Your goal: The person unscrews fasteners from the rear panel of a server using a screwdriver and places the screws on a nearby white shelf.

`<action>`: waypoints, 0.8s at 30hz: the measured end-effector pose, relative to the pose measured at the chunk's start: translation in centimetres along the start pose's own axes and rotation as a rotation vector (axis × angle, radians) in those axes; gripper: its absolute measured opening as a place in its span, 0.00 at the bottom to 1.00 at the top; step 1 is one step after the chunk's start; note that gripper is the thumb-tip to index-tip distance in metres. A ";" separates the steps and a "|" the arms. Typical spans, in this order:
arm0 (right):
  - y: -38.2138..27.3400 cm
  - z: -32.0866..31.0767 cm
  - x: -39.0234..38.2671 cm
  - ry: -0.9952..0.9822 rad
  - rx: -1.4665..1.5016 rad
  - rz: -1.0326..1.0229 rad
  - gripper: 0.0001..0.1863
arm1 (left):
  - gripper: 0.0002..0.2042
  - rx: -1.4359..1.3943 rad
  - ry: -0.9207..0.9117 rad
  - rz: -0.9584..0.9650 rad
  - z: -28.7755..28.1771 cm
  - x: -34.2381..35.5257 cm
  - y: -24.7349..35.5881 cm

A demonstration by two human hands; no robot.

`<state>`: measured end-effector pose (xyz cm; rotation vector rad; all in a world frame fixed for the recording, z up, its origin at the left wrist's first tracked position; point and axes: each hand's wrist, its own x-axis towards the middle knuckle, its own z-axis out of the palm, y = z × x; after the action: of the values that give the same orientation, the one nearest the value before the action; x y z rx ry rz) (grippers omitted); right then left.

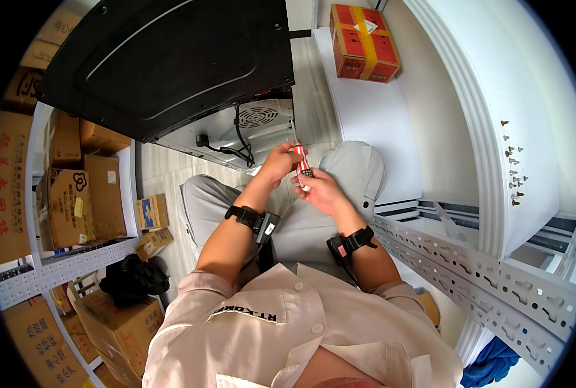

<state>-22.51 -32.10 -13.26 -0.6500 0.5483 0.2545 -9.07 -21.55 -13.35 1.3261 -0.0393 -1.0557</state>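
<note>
Left hand (279,163) and right hand (318,191) both pinch the red-handled screwdriver (301,167) over the lap; loosened grip risks it dropping toward the open computer case (236,132); tip could snag cables (233,152).

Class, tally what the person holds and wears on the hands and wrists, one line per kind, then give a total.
Red-and-white screwdriver, held by the left hand and the right hand: 1
Black wrist straps: 2
Total: 3

Head-worn fisheye looks steeply down, close over the lap.
</note>
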 end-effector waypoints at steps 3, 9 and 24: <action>0.8 -0.6 0.8 0.064 -0.114 -0.120 0.17 | 0.25 0.401 0.128 0.081 1.6 -0.5 0.9; 0.4 0.7 0.3 0.144 -0.081 -0.107 0.16 | 0.28 0.278 0.178 0.015 1.1 -0.5 0.7; 0.4 0.5 0.6 -0.015 0.072 -0.034 0.15 | 0.17 0.119 -0.039 0.089 -2.0 1.4 -1.4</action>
<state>-21.99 -31.42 -13.45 -0.5863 0.5294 0.2067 -7.90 -20.74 -15.82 1.3982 -0.1912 -1.0163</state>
